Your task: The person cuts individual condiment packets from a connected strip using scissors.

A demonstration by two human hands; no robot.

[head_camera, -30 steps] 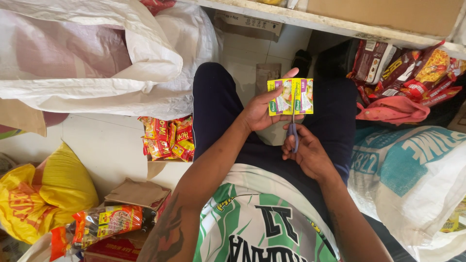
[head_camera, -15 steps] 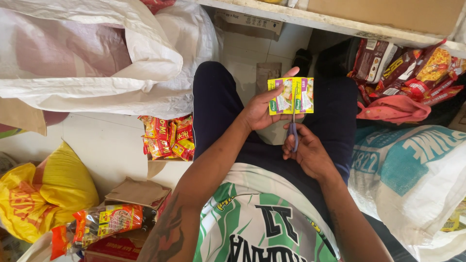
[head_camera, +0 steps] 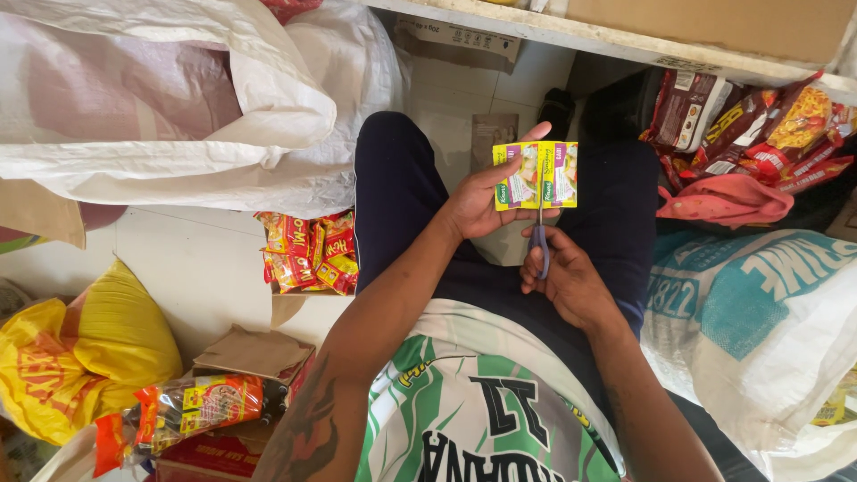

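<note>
Sachet strip (head_camera: 536, 174) held above white tiled floor (head_camera: 201, 268).

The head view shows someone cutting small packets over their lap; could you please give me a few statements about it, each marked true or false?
1. The left hand holds a strip of yellow and pink sachets. True.
2. The right hand holds a knife. False: it holds scissors with blue handles, blades pointing up into the strip.
3. A stack of red and yellow packets lies on the floor left of the person's leg. True.
4. The large white sack lies at the right edge. False: it fills the upper left; a white and teal sack lies at the right.
5. Both hands rest empty. False: each has a grip on something.
</note>
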